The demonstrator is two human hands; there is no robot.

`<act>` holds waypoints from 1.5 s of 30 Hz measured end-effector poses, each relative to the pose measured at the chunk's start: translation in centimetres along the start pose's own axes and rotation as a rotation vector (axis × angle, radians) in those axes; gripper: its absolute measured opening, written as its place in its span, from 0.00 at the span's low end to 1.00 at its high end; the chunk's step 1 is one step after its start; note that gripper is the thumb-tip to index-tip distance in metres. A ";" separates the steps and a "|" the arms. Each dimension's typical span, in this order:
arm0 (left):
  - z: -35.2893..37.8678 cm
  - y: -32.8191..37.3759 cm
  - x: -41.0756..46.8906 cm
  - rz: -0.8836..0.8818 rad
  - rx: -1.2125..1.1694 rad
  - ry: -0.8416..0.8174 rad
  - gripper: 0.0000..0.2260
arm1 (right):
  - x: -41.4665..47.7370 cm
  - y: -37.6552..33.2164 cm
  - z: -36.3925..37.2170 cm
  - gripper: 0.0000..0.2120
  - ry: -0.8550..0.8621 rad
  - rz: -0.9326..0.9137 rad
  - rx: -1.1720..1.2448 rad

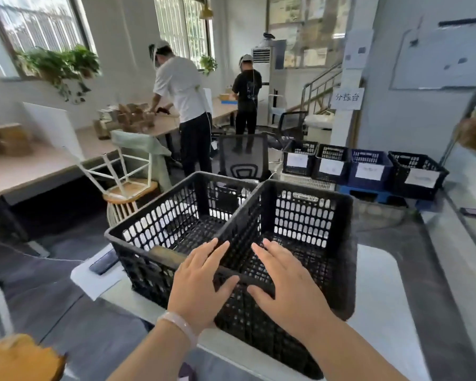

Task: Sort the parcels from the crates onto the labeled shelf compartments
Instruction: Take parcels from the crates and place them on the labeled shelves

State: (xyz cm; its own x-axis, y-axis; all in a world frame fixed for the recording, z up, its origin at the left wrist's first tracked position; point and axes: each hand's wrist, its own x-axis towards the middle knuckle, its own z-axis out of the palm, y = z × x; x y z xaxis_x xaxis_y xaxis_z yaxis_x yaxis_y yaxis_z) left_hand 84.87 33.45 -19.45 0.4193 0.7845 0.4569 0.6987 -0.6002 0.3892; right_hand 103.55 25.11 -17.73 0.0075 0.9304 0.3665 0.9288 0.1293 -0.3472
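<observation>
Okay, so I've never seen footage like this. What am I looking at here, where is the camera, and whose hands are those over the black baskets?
There is only one picture. It comes from a wide-angle camera worn on a person's head, looking forward and down. The hands are that person's own: the left hand, wearing a pale bracelet, and the right hand. Both are spread flat with straight fingers and hold nothing. They are over the near rims of the left crate and the right crate, which stand side by side on a white table. A brown parcel lies against the left crate's near wall. A dark phone lies left of the crates. A row of labelled crates stands further back.
</observation>
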 end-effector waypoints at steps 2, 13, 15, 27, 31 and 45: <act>-1.4 -4.7 0.6 -0.047 0.028 -0.036 0.29 | 3.2 -2.6 2.7 0.33 -0.024 -0.021 0.013; -3.8 -21.2 6.9 -0.159 0.057 -0.214 0.27 | 14.2 -7.9 12.1 0.33 -0.157 0.060 0.030; -3.3 -22.7 8.4 -0.166 0.077 -0.257 0.27 | 16.0 -7.9 13.0 0.33 -0.183 0.075 0.048; 1.7 -28.8 18.1 -0.358 0.257 -0.661 0.30 | 27.7 -5.5 22.0 0.40 -0.655 0.447 0.268; 3.8 -31.6 20.0 -0.486 0.302 -0.897 0.30 | 30.0 -5.0 24.9 0.30 -0.846 0.609 0.137; 9.6 -36.4 21.5 -0.535 0.353 -1.219 0.27 | 31.9 -4.6 29.6 0.26 -1.170 0.906 0.247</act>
State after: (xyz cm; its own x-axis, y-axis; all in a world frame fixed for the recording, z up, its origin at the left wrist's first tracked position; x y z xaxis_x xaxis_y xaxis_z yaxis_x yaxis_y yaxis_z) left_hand 73.98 73.64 -31.50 0.1653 0.6543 -0.7380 0.9662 -0.2575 -0.0120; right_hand 88.56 64.32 -30.00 0.1277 0.4501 -0.8838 0.6864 -0.6833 -0.2488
